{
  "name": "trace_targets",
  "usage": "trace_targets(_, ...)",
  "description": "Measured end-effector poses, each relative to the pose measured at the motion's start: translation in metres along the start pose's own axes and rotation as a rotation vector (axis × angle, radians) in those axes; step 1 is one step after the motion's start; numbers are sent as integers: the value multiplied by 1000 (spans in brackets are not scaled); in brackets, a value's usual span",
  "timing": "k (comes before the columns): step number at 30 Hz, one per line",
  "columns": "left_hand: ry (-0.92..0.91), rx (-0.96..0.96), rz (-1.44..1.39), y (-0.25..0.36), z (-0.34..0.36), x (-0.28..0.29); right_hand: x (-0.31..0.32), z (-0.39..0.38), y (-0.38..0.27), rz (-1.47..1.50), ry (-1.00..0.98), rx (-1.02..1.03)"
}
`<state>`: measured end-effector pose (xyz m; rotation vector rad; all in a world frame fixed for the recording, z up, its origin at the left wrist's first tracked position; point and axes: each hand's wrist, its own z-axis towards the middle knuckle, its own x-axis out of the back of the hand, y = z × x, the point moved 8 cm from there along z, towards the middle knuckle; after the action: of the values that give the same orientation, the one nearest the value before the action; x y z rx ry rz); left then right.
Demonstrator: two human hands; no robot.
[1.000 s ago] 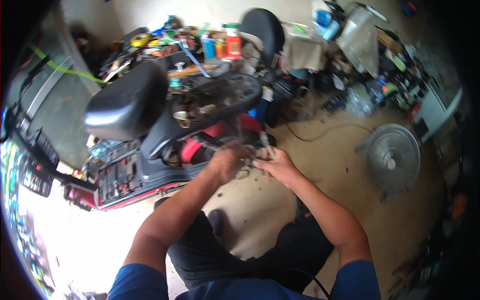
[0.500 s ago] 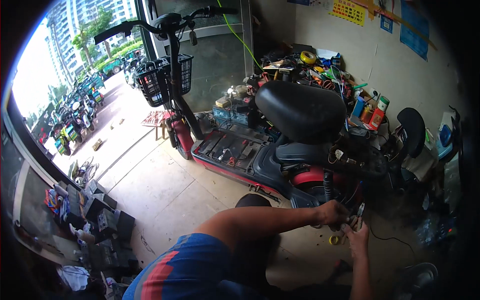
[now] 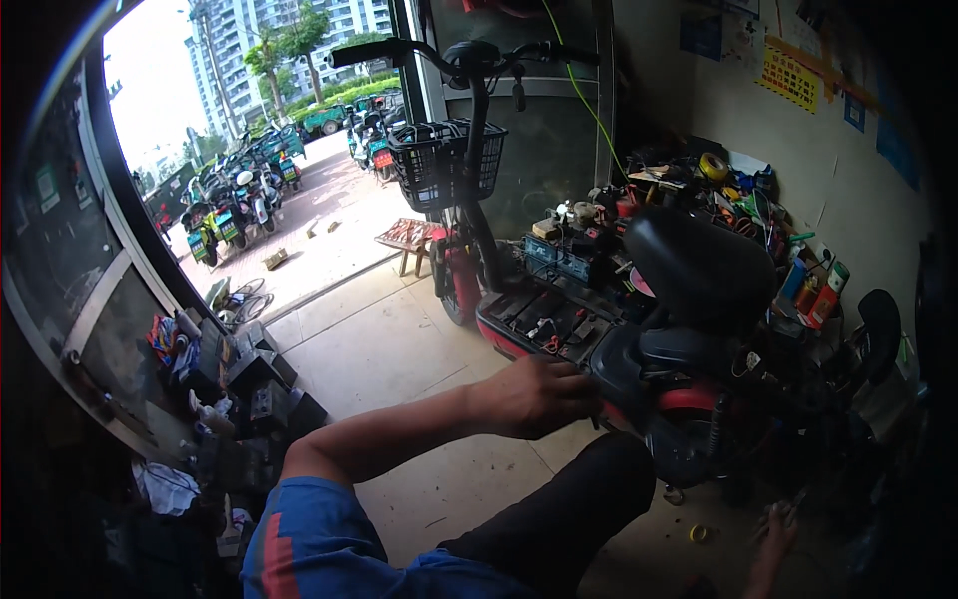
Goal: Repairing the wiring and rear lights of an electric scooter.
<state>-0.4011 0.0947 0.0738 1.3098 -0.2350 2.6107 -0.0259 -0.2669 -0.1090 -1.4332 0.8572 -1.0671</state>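
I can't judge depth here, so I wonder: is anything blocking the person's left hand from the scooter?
Nothing visible stands between the left hand's fingers and the scooter; in this view they overlap its lower side. Whether they touch, I cannot tell.

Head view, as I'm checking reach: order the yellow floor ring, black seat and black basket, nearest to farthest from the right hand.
1. Yellow floor ring: just left of the right hand.
2. Black seat: up ahead.
3. Black basket: farther ahead, leftmost.
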Motion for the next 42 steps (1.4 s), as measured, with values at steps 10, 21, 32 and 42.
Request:
trace_targets(10, 206, 1442, 840, -123, -348, 196, -16, -40, -59, -60, 58, -113)
trace_targets(21, 129, 814, -644, -42, 17, -106, -26, -25, -27, 91, 158, -78)
trace_targets(32, -340, 681, -930, 3, 183, -366, 4, -43, -39, 105, 170, 40)
trace_targets(42, -172, 796, -1002, -21, 191, -460, -23, -5, -16, 155, 170, -35)
